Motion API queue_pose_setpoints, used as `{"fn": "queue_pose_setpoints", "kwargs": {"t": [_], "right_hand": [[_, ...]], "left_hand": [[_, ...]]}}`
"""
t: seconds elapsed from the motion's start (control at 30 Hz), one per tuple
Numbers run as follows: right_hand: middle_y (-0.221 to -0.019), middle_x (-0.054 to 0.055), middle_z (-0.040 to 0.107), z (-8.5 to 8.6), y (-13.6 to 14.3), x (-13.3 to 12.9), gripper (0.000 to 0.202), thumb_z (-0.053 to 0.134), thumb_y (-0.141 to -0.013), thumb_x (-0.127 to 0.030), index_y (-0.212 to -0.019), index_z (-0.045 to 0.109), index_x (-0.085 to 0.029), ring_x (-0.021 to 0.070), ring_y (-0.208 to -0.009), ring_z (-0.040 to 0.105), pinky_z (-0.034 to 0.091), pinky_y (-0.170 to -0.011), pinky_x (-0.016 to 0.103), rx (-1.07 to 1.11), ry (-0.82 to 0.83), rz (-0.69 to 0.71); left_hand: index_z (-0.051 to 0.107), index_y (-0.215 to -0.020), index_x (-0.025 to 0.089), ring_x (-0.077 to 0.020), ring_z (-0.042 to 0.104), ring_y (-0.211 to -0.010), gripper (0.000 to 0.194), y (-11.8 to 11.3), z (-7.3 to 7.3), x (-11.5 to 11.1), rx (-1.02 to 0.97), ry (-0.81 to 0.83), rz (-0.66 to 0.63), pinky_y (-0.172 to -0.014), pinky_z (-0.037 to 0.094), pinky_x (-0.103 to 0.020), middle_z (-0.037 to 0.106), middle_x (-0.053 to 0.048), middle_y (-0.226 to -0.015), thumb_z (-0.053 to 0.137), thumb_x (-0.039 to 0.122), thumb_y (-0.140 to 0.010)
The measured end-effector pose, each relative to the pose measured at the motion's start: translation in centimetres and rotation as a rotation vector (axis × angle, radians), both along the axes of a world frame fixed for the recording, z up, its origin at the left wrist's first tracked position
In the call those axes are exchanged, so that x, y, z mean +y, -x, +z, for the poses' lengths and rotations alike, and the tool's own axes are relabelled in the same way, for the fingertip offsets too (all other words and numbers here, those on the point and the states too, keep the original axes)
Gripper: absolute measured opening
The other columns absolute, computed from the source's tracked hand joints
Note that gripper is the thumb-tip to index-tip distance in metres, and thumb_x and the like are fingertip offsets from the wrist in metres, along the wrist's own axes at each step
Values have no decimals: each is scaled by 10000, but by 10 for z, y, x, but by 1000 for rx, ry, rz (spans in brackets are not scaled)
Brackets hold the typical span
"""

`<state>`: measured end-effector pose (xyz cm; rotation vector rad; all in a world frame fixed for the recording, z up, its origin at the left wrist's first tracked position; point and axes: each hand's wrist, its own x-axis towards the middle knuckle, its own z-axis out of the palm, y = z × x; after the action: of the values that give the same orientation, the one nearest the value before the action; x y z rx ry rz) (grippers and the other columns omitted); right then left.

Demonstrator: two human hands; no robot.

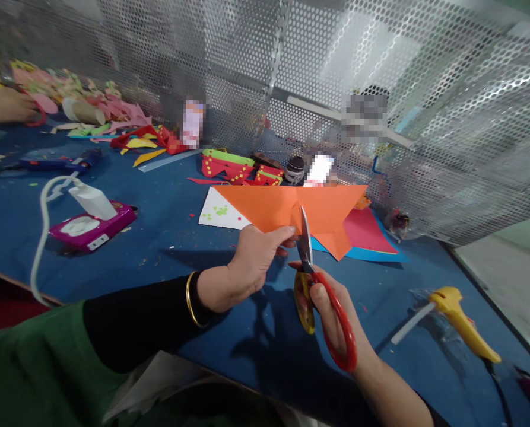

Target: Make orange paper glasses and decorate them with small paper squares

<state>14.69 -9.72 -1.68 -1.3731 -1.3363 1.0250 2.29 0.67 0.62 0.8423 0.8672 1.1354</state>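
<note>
Blue table (180,249), perforated metal screen (229,71) behind. Orange paper (265,204) pinched in left hand (256,255); scissors (307,249) gripped by right hand (336,308), fingers curled through handles.

There are three hands (253,258), two phones (193,123) and one bangle (190,301)

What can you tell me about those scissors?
The scissors have shiny, metal-looking blades and two loop handles, probably plastic: one red, one yellow. The right hand holds them by the handles, above the blue table. The handles are spread apart, and the blades point away from the person, one lying in front of the orange paper.
</note>
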Motion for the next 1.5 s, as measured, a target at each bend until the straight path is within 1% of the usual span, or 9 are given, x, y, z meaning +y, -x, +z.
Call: {"fn": "queue_pose_setpoints", "kwargs": {"t": [0.17,0.33,0.5,0.6,0.83,1.13,1.3,1.5], "right_hand": [[-617,-39,473,-1,2,0,687,524,-883,-749,-1223,587,-156,118,-506,435,366,-448,252,22,8,-14],[-606,-40,469,0,2,-1,694,535,-875,-755,-1201,593,-145,114,-508,433,357,-444,242,6,-10,-21],[-593,-42,461,0,4,-1,698,527,-870,-769,-1189,610,-154,111,-501,425,350,-435,235,-12,-28,-49],[-599,-42,460,-1,4,-1,704,537,-861,-775,-1186,616,-155,109,-502,420,348,-429,234,-16,-31,-62],[-600,-53,442,-4,5,-2,650,563,-869,-742,-1194,601,-180,105,-493,399,332,-426,236,39,-14,-57],[-594,-54,448,-3,7,-1,691,558,-840,-783,-1172,607,-179,105,-489,402,339,-418,238,23,-1,-80],[-591,-53,448,-5,8,-1,686,592,-827,-769,-1177,620,-180,103,-486,401,336,-411,231,43,12,-96],[-577,-79,372,-10,8,0,661,638,-810,-743,-1171,614,-189,89,-465,333,274,-410,227,86,22,-110]], "left_hand": [[733,-763,153,-122,647,-589,140,2,2,0,3,-12,-30,-520,430,-232,742,-53,-744,744,261,-675],[731,-732,158,-130,660,-594,91,2,4,-1,38,-16,-36,-522,445,-225,746,-51,-737,730,241,-695],[739,-748,150,-133,667,-612,110,2,4,0,50,-45,-35,-531,459,-224,749,-61,-743,726,251,-706],[745,-741,148,-137,673,-624,117,2,4,0,63,-61,-37,-547,462,-232,747,-66,-738,721,258,-706],[738,-708,163,-136,666,-621,97,2,5,0,81,-64,-32,-561,457,-239,732,-52,-706,713,256,-712],[723,-714,165,-140,659,-610,105,2,3,0,60,-63,-36,-559,451,-248,732,-52,-710,717,266,-689],[708,-723,173,-128,650,-612,108,2,1,2,50,-42,-39,-548,453,-234,720,-32,-708,724,270,-677],[685,-699,178,-136,635,-627,112,2,-1,2,63,-26,-50,-538,441,-239,692,-33,-682,737,273,-672]]}}
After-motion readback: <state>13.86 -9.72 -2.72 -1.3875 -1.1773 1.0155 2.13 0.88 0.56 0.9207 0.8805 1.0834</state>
